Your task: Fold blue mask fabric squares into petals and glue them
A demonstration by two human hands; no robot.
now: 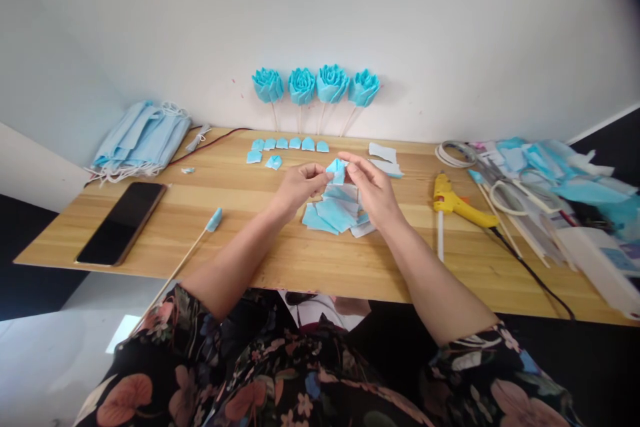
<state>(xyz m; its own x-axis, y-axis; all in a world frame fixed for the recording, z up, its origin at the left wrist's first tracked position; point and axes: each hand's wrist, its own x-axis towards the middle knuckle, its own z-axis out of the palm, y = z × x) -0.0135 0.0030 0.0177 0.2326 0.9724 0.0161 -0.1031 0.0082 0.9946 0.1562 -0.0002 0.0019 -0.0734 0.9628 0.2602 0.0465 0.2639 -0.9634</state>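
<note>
Between my two hands, above the middle of the table, is a small folded piece of blue fabric (pixel 337 171) that looks like face mask material. My left hand (pixel 303 188) pinches its left edge with thumb and forefinger. On its right side, the fingers of my right hand (pixel 373 188) are closed on it. Just below lies a loose pile of cut blue and white pieces (pixel 333 213), partly hidden by my right hand. Beyond my hands sit several small folded blue petals (pixel 295 143) in a row, with a separate petal (pixel 273 162) nearer me.
Several blue fabric roses (pixel 301 85) on sticks lean on the wall. Stacked masks (pixel 143 137), a phone (pixel 123 223) and a blue-tipped stick (pixel 193 247) lie left. A yellow glue gun (pixel 457 205), scissors (pixel 507 197) and fabric scraps (pixel 560 167) occupy the right.
</note>
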